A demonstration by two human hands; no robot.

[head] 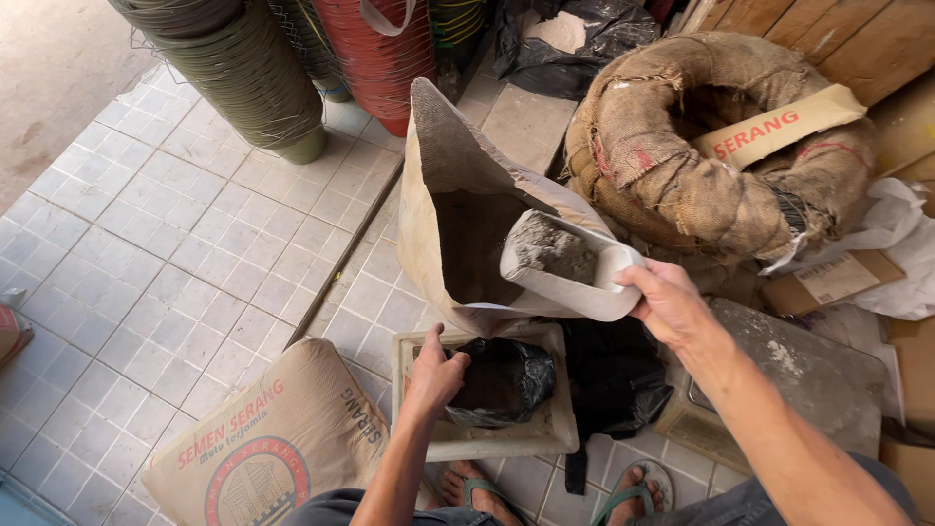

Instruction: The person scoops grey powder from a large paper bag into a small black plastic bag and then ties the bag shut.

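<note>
My right hand (670, 302) grips the handle end of a white plastic scoop (575, 273) that carries grey cement powder, held level in front of an open brown paper cement sack (458, 209). My left hand (433, 375) holds the rim of a black plastic bag (506, 380) open. The bag sits in a shallow white plastic tray (487, 443) on the floor, just below the scoop.
A full paper cement sack (258, 438) lies at bottom left on the tiled floor (166, 244). Burlap-wrapped coil (721, 146) at upper right, stacked buckets (253, 68) at top, a dusty weighing scale (789, 380) at right, my sandalled feet (545, 492) below.
</note>
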